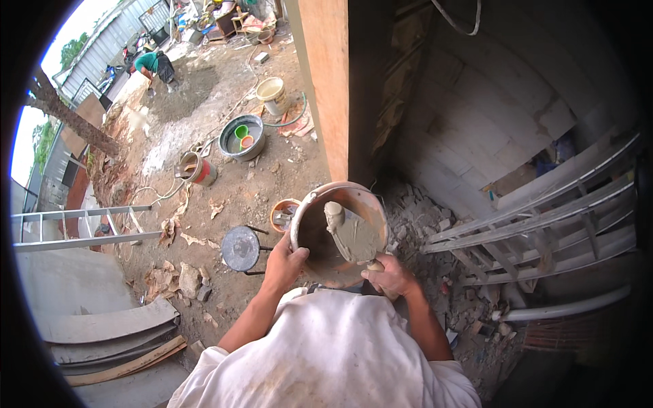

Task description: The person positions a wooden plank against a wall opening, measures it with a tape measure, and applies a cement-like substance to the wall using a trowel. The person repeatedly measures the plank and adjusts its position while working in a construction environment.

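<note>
A round mortar-stained bucket [297,221] stands right in front of me. My left hand [283,264] is closed on its left rim, with the thumb on top of the edge. In my right hand [392,277], at the near right of the bucket, is the handle of a trowel. The trowel blade [358,236] lies over the bucket's mouth, coated in wet grey mortar with a lump at its far left end. Inside, the bucket's wall is smeared, and the blade hides part of the bottom.
A round stool [241,249] and a small orange bucket [283,215] stand to the left. Farther off are a black tub [226,145] and other buckets. Ladders [81,239] lie left and right [530,228]. A wooden post [326,88] rises ahead. A person [155,66] bends over far left.
</note>
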A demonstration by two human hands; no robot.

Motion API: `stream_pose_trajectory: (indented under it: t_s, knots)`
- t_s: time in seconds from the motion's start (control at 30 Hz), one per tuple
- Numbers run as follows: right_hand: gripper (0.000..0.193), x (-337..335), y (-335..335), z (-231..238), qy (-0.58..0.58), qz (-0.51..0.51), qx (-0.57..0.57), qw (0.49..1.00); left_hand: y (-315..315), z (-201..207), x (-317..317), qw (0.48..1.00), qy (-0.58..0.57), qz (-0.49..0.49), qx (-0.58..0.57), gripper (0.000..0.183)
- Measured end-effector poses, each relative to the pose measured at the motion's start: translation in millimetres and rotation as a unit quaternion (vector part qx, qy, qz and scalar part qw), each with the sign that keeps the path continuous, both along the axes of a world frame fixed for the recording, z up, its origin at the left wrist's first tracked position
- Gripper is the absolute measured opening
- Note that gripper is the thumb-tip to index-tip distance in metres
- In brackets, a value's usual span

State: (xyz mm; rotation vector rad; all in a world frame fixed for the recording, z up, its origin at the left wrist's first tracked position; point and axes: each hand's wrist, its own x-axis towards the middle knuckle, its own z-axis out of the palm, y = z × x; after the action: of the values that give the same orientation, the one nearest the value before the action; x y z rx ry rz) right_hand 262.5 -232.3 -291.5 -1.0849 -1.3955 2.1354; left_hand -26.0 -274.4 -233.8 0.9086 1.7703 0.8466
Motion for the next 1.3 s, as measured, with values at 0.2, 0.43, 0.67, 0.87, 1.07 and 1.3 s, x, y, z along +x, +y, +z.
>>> stream_pose_trajectory:
  t_s: [0.2,0.43,0.67,0.87,1.07,1.3]
  knots:
    - [0.03,-22.3,42.9,11.5,0.058,-0.023,0.117,0.991,-11.6,3.9,-17.6,0.984,-0.097,0.147,0.011,0.042]
    - [0.032,-47.2,98.3,73.6,0.111,-0.189,0.19,0.957,-35.3,-46.3,-41.7,0.914,-0.238,0.327,-0.021,0.029]
    - [0.046,-127.0,147.8,57.2,0.035,-0.323,0.411,0.852,-125.6,-140.0,-79.2,0.839,-0.228,0.488,-0.075,0.022]
    - [0.049,-149.8,131.7,91.6,-0.053,-0.327,0.409,0.85,-204.5,-190.1,-97.2,0.779,-0.188,0.575,-0.164,0.005]
    - [0.049,-138.5,112.4,132.8,-0.066,-0.278,0.4,0.871,-258.8,-225.8,-100.9,0.757,-0.115,0.605,-0.219,0.007]
    - [0.043,-114.9,111.4,135.5,0.073,-0.276,0.354,0.891,-259.6,-239.9,-97.8,0.805,-0.088,0.528,-0.258,0.007]
